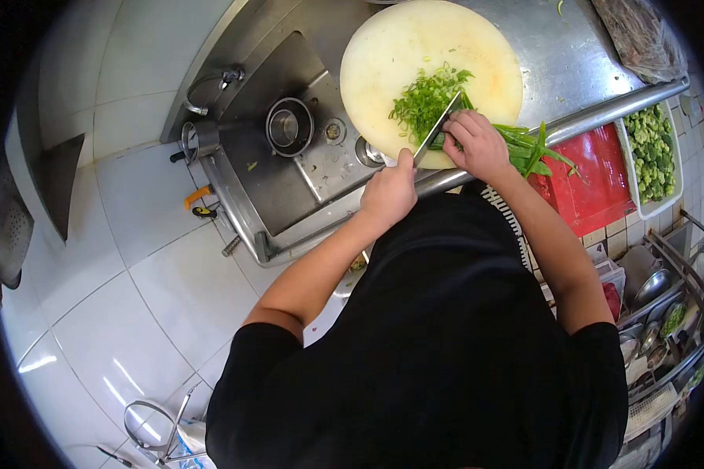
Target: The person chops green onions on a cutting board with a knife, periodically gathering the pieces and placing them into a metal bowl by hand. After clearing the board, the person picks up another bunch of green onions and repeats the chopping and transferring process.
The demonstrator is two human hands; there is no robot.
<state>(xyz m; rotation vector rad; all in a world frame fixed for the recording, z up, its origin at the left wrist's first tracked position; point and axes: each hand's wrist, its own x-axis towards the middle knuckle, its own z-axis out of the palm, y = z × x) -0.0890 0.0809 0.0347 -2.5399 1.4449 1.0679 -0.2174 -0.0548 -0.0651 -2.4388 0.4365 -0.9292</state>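
Note:
My left hand (389, 191) is wrapped round the handle of a kitchen knife (436, 133), whose blade slants up and to the right over a round, pale cutting board (379, 59). My right hand (481, 146) presses on a bunch of scallions (530, 150) just right of the blade, fingers curled over them. Their long green ends stick out past the board's right edge, over the counter rim. Left of the knife lies a loose heap of chopped scallions (422, 102). The blade's lower edge and the scallions under my fingers are partly hidden.
A steel sink (278, 184) with a round metal pot (308, 129) and a faucet (199, 98) lies to the left. At right are a red tray (590, 184), a white bin of broccoli (651, 152) and a plastic bag (637, 39). Racks with utensils stand lower right.

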